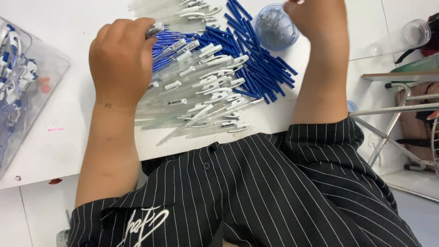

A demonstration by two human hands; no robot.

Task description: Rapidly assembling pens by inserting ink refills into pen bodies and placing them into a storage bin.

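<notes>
Pens fill the white bench (68, 105) between both hands. Left hand (121, 59) has its grip curled shut around a clear pen barrel (155, 29), whose end sticks out just past the fingertips. Right of that grip lies a heap of clear barrels with white clips (201, 96), and beyond them a fan of blue refills (256, 68). Right hand (315, 20) rests at the rim of a round clear tub of small metal parts (274, 27); whether its grip holds anything cannot be told. Well left of the left grip sits a clear tray of blue-and-white pieces (23, 77).
</notes>
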